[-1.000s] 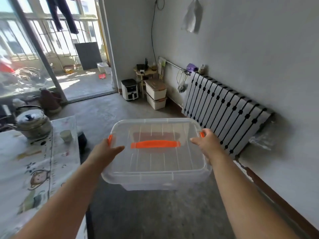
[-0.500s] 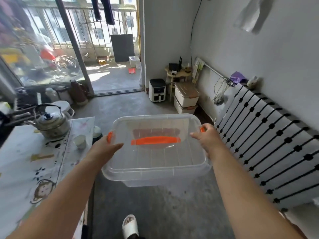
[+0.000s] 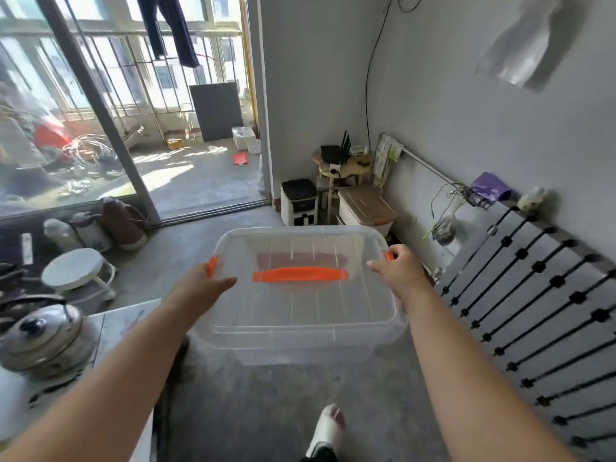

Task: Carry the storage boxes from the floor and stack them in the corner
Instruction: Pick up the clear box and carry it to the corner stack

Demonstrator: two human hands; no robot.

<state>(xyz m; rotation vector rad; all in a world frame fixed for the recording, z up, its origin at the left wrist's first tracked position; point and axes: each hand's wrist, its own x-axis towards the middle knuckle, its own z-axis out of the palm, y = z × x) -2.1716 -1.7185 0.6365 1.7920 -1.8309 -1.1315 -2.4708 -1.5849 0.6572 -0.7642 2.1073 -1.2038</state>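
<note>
Left hand point(image 3: 199, 289), right hand point(image 3: 401, 274) grip storage box point(image 3: 300, 315) level, long axis crosswise

kettle point(image 3: 41, 331) on table point(image 3: 124, 325) at left, radiator point(image 3: 540, 295) at right, box point(image 3: 300, 305) between them.

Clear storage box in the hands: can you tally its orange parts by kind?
Lid handle: 1
Side latches: 2, one at each end
Total: 3 orange parts on the clear box
</note>
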